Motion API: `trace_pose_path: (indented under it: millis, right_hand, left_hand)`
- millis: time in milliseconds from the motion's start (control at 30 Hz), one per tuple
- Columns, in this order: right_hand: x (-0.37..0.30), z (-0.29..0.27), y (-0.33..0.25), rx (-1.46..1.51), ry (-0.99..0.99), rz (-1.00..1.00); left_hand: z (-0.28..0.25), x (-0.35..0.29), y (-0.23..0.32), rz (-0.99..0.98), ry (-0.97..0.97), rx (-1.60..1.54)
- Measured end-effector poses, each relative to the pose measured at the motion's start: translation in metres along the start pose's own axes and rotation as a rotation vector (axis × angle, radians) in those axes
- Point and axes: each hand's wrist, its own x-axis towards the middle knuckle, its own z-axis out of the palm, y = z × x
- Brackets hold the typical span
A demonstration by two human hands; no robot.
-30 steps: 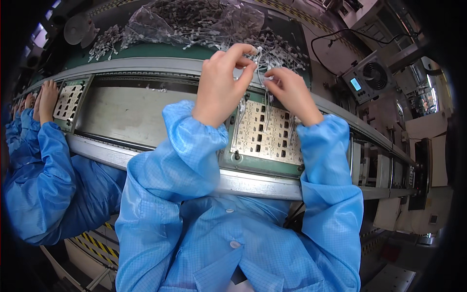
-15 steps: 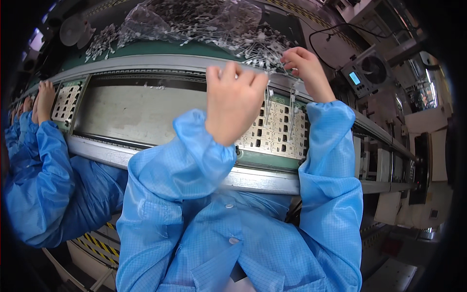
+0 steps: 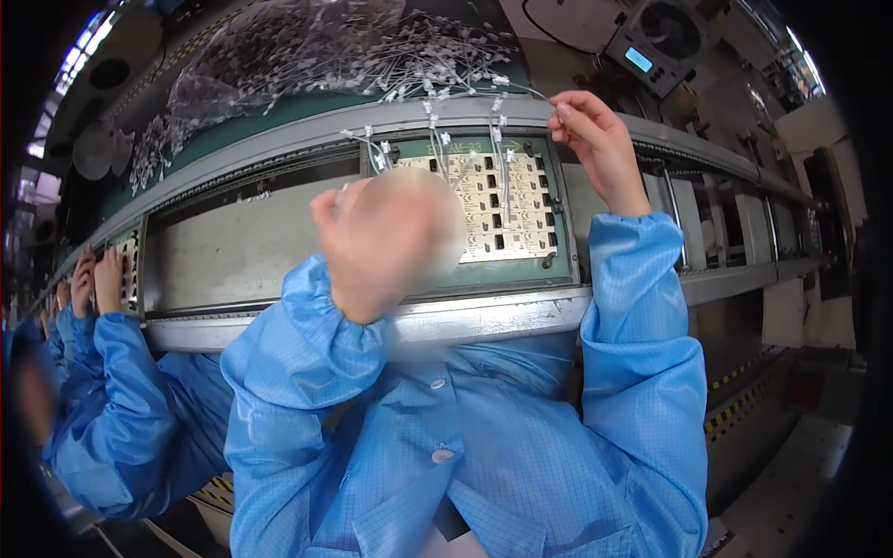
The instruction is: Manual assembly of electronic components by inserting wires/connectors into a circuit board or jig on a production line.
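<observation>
My right hand, beyond the far right corner of the board, pinches the end of a thin white wire lead that stretches from the pile. Over the left part of the board my left hand is curled, with a small white bit at its fingers; a round blur hides most of it. Under it lies a cream circuit board panel with rows of black parts, set in a green carrier. Several white leads with connectors hang over the far rail onto the panel.
A heap of white leads, partly in a clear plastic bag, lies beyond the far metal rail. The near rail runs before me. A device with a fan stands far right. Co-workers' hands are at left.
The view has shifted, with the board now further left in it. My right hand has moved away from the board's far edge and holds a lead stretched out. My left hand has drawn left and nearer.
</observation>
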Motion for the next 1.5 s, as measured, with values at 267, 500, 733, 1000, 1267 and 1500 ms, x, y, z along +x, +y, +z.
trace_pose_path:
  millis: [267,500,733,1000,1267,1500]
  right_hand:
    - [0.000,-0.004,-0.006,0.074,-0.052,-0.080]
    - [0.000,-0.009,-0.010,0.069,-0.059,-0.109]
    - [-0.001,-0.006,-0.013,0.087,-0.058,-0.179]
    - [-0.004,-0.003,-0.010,0.024,-0.148,-0.159]
    - [-0.004,-0.005,-0.008,-0.009,-0.120,-0.168]
    - [-0.001,-0.002,-0.007,0.013,-0.152,-0.181]
  left_hand:
    - [0.012,-0.001,0.006,-0.054,-0.339,-0.061]
    - [0.015,0.028,0.001,-0.103,-0.691,-0.135]
    - [0.015,0.033,0.001,-0.099,-0.741,-0.082]
    - [0.019,0.032,0.002,-0.011,-0.774,-0.009]
    - [0.024,0.047,0.002,-0.043,-0.959,0.015]
    - [0.020,0.026,0.005,-0.099,-0.734,-0.003]
